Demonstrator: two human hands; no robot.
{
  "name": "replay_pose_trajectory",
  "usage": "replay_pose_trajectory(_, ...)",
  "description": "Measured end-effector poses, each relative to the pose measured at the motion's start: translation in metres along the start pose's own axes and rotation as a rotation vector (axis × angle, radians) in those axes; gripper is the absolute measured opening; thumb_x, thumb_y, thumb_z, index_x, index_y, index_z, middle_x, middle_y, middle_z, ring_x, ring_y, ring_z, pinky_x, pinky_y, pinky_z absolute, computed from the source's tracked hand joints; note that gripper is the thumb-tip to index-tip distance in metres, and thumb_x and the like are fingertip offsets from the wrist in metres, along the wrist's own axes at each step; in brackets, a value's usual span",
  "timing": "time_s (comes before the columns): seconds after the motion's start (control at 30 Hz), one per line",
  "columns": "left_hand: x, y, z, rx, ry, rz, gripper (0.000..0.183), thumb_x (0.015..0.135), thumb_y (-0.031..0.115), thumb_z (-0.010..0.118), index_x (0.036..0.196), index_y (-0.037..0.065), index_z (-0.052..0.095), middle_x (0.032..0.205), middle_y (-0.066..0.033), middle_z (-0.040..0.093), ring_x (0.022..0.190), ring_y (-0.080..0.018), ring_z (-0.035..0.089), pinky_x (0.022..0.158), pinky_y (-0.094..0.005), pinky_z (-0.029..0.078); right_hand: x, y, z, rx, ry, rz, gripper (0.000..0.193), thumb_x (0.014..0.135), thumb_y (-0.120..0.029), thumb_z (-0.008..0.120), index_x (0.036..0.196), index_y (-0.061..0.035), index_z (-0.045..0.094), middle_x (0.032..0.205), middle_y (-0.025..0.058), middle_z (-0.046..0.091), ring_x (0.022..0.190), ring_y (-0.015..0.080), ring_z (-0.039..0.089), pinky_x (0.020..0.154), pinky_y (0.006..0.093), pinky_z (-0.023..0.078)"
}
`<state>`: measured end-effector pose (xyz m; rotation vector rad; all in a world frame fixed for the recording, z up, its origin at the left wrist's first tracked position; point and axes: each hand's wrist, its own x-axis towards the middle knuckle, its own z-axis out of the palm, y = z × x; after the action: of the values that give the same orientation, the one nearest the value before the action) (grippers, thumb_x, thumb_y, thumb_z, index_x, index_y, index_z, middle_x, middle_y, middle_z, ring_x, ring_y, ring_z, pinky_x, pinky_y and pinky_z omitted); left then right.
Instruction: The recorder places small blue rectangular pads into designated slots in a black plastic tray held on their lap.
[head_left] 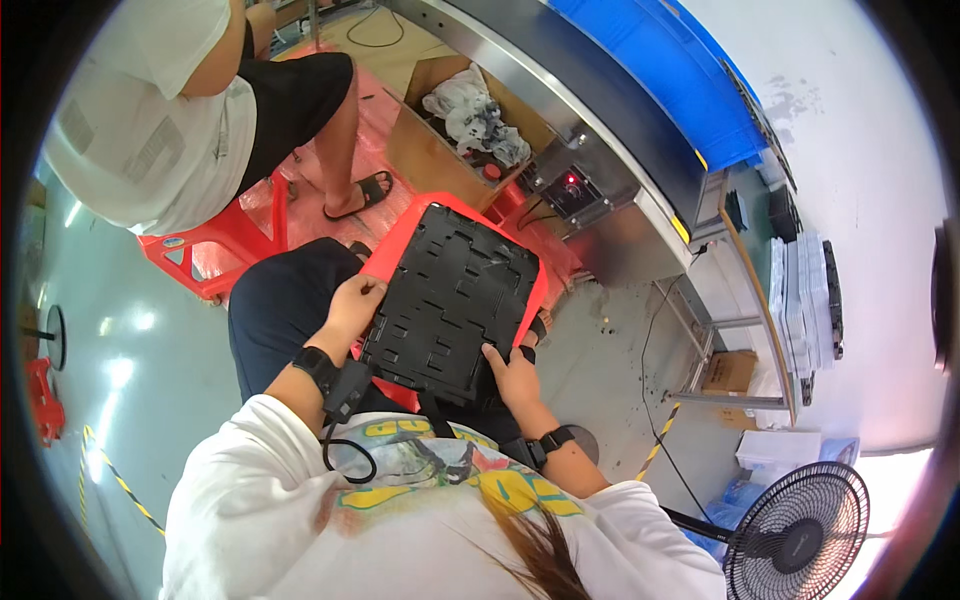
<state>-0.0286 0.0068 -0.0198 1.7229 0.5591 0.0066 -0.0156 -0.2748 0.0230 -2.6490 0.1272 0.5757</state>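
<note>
Long hair [535,550] hangs over a white printed T-shirt [420,540] at the bottom of the view. Beyond it, a black molded plastic tray [450,300], its face covered in stepped raised shapes, sits tilted in front of the person between the two hands, with a red plastic surface [398,238] showing around its far and side edges. Left hand [352,308] is at the tray's left edge, thumb and forefinger nearly closed and pinching the rim. Right hand [515,378] is at the near right corner, the thumb laid on the tray and a forefinger extended beside it; whether its other fingers close underneath cannot be told. A black wristband [318,368] circles the left wrist, with a small black device [347,390] and a cable beside it; another black band [555,440] is on the right.

To the left, a co-worker in a white shirt [160,150] and black shorts sits on a red plastic stool [225,245]. Ahead stands a cardboard box [425,155] holding crumpled white material [475,115], near a black-belted conveyor [640,100]. A black fan [798,545] is at lower right.
</note>
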Motion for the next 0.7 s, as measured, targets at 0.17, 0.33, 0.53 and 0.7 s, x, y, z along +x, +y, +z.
replay_pose_trajectory(0.17, 0.000, 0.003, 0.002, 0.250, 0.134, 0.077, 0.035, 0.085, 0.033, 0.057, 0.093, -0.001, 0.064, 0.085, -0.0141, 0.063, 0.083, -0.0242, 0.061, 0.077, -0.0322, 0.045, 0.005, -0.018, -0.018, 0.120, -0.214, 0.127, 0.071, 0.082, -0.061, 0.048, 0.088, 0.0099, 0.051, 0.060, 0.0194, 0.057, 0.049, 0.0273, 0.061, 0.041, 0.0368, 0.048)
replay_pose_trajectory(0.33, -0.002, 0.012, -0.002, 0.077, -0.005, -0.051, 0.043, 0.075, 0.039, 0.067, 0.095, 0.000, 0.064, 0.083, -0.0115, 0.064, 0.078, -0.0227, 0.063, 0.072, -0.0313, 0.047, 0.024, -0.016, -0.024, 0.057, -0.394, 0.286, 0.080, 0.081, -0.067, 0.041, 0.088, 0.0103, 0.055, 0.063, 0.0190, 0.060, 0.050, 0.0292, 0.060, 0.044, 0.0379, 0.049)
replay_pose_trajectory(0.53, -0.003, 0.021, -0.008, 0.232, 0.013, -0.030, 0.040, 0.072, 0.037, 0.070, 0.091, 0.001, 0.066, 0.079, -0.0101, 0.065, 0.075, -0.0236, 0.063, 0.070, -0.0324, 0.048, 0.025, -0.021, -0.023, -0.005, -0.445, 0.318, 0.083, 0.079, -0.071, 0.039, 0.083, 0.0109, 0.055, 0.066, 0.0187, 0.059, 0.053, 0.0307, 0.061, 0.042, 0.0387, 0.049)
replay_pose_trajectory(0.7, -0.007, 0.027, -0.011, 0.238, 0.012, -0.031, 0.040, 0.072, 0.035, 0.073, 0.090, 0.000, 0.065, 0.073, -0.0062, 0.063, 0.068, -0.0167, 0.061, 0.066, -0.0281, 0.047, 0.032, -0.006, -0.016, -0.010, -0.431, 0.245, 0.082, 0.080, -0.070, 0.039, 0.085, 0.0101, 0.054, 0.067, 0.0164, 0.060, 0.054, 0.0272, 0.061, 0.042, 0.0360, 0.047)
